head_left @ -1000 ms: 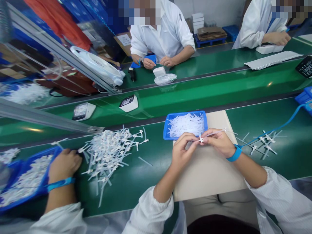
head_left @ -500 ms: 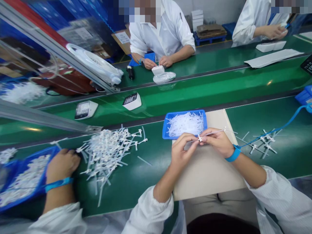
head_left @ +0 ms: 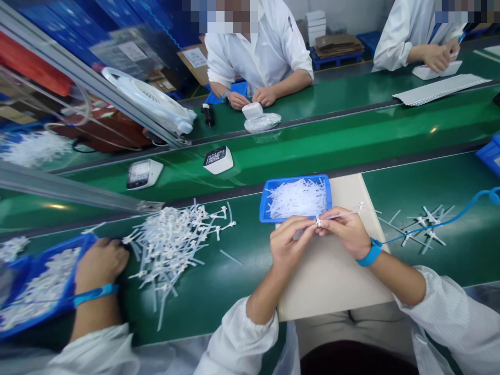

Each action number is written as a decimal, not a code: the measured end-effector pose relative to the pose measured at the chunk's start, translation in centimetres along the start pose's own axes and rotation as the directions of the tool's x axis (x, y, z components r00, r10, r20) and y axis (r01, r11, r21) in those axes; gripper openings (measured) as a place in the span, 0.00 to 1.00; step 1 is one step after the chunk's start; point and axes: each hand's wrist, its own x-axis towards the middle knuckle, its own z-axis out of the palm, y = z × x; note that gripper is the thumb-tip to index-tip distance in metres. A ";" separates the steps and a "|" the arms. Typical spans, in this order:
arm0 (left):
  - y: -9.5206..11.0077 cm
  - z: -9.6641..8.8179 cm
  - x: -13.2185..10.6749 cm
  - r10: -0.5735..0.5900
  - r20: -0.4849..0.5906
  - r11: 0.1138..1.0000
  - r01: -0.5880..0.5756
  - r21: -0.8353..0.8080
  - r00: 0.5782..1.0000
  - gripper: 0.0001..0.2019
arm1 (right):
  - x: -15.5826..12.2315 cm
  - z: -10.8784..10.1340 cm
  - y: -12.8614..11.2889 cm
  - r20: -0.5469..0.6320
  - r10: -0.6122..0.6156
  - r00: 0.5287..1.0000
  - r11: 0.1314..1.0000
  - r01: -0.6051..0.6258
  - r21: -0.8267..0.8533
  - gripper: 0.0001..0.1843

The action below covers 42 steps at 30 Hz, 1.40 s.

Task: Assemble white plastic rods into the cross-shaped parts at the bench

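Note:
Above a beige board, my left hand and my right hand meet with fingertips pinched. Between them is a small white connector with thin clear tubing. My left fingers grip its left side, and my right fingers close on the tubing at its right. Another white fitting sits along the tubing beyond my right hand. Just behind my hands stands a blue tray of short clear tubes. Several joined tube pieces lie to the right. My right wrist wears a blue strap with a cord.
A large pile of tube assemblies lies left on the green table. A co-worker's hand rests beside a blue bin of small white parts. White display devices sit on the green conveyor. Two people work opposite.
My hands shift slightly left, still pinching the connector and tubing. The display devices move right along the conveyor. The far-right person's hands come down to a white part on the table.

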 end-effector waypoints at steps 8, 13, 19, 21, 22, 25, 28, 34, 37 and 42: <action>-0.3 -0.1 -0.3 -0.099 0.012 0.992 0.099 -0.077 0.995 0.05 | -0.5 0.4 0.0 -0.018 0.019 1.000 1.000 -0.019 0.012 0.20; -0.5 -0.3 0.1 -0.189 0.083 0.970 0.200 -0.142 0.978 0.05 | -0.1 0.2 0.1 -0.032 0.035 0.999 0.999 -0.035 -0.004 0.19; -0.7 0.2 0.4 -0.243 0.087 0.953 0.255 -0.166 0.966 0.04 | 0.6 -0.2 -0.3 -0.063 0.066 0.996 0.997 -0.064 0.033 0.20; -0.7 0.3 0.3 -0.243 0.070 0.953 0.252 -0.169 0.967 0.04 | 0.6 -0.3 -0.3 -0.059 0.084 0.995 0.995 -0.082 0.049 0.21; -0.7 0.4 0.2 -0.238 0.064 0.956 0.246 -0.163 0.969 0.03 | 0.6 -0.3 -0.2 -0.051 0.089 0.995 0.995 -0.087 0.050 0.21; -0.5 0.4 0.1 -0.222 0.055 0.967 0.228 -0.116 0.973 0.03 | 0.4 -0.2 -0.1 -0.033 0.091 0.995 0.995 -0.090 0.041 0.21; -0.2 0.2 0.1 -0.217 0.034 0.973 0.219 -0.078 0.976 0.03 | 0.1 0.0 0.0 -0.032 0.073 0.997 0.997 -0.072 0.035 0.21; -0.4 -0.1 0.1 -0.166 0.046 0.982 0.170 -0.089 0.985 0.05 | -0.1 -0.1 0.3 -0.048 0.039 0.998 0.999 -0.040 -0.018 0.21; -0.8 -0.1 0.2 -0.178 0.075 0.975 0.187 -0.124 0.981 0.06 | -0.1 -0.1 0.3 -0.053 0.034 0.998 0.998 -0.037 -0.046 0.21; -1.1 0.2 0.3 -0.258 0.099 0.941 0.273 -0.198 0.961 0.05 | -0.1 -0.1 -0.3 -0.024 0.029 0.999 0.998 -0.030 -0.052 0.19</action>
